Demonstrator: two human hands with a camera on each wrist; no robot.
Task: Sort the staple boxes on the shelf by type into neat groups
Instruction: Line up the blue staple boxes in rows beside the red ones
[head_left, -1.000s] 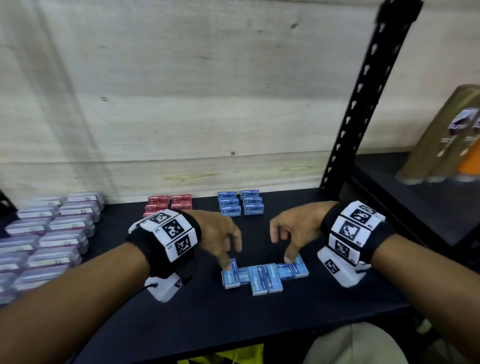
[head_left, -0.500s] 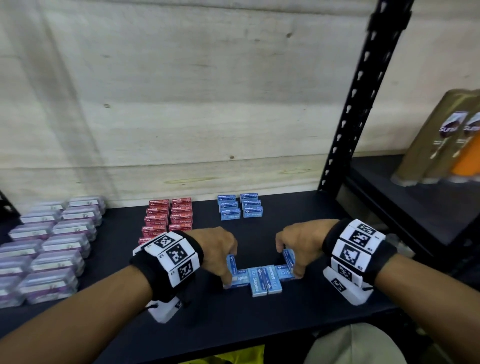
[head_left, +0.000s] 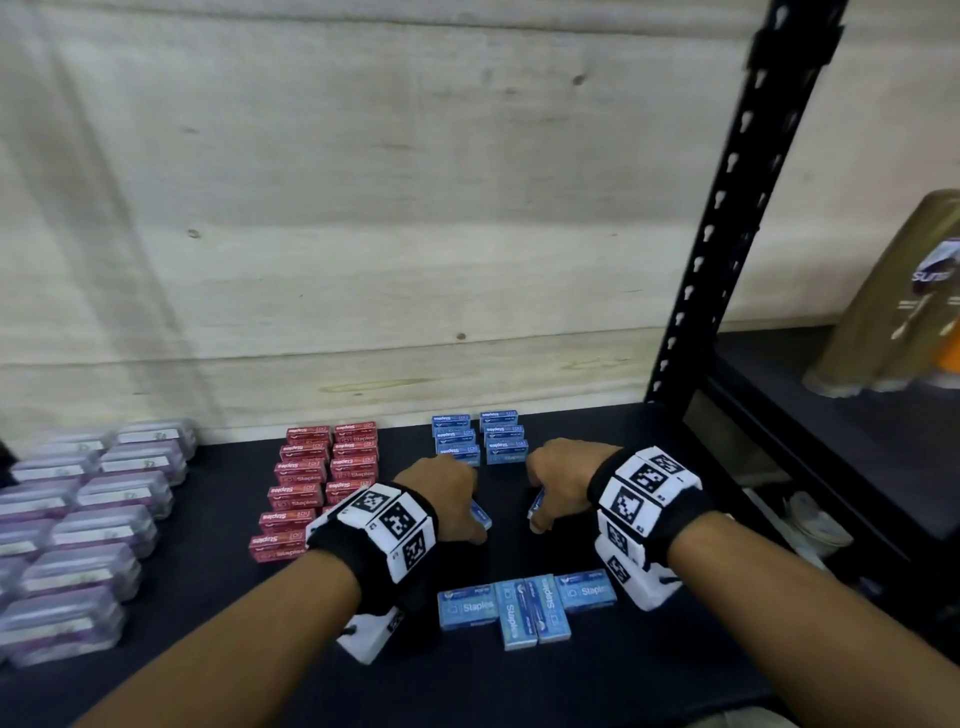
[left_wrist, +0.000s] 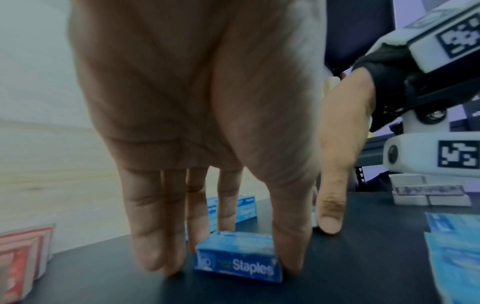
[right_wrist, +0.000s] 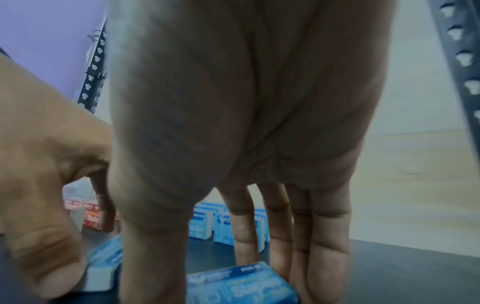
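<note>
On the black shelf (head_left: 208, 587), both hands are down at once, each on its own blue staple box. Left hand (head_left: 447, 493) comes in from above, and the left wrist view shows it cleanly: thumb on one end, fingers (left_wrist: 155, 236) on the other, pinching a blue box (left_wrist: 237, 258) that sits on the shelf surface with "Staples" readable on its side. Right hand (head_left: 558, 480) mirrors it, fingers curled down around a second blue box (right_wrist: 241, 286), thumb on the near side, fingers behind; whether this box touches the shelf or is just off it, I cannot tell. The two hands sit near each other, just in front of the sorted blue stack (head_left: 480, 439), which stands in two tidy columns against the pale wooden back wall (head_left: 363, 208). Left of that, the red staple boxes (head_left: 322, 483) run in two neat columns toward the front edge, partly hidden by the left wrist band. Further left, rows of clear purple-tinted cases (head_left: 78, 530) fill the shelf end. Nearer the front edge, between the two forearms, four loose blue boxes (head_left: 524, 605) lie flat and touching, the middle two turned lengthwise, the outer two sideways. A black perforated upright (head_left: 727, 208) rises on the right, with a gold packet (head_left: 904, 312) beyond it on the neighbouring shelf.
</note>
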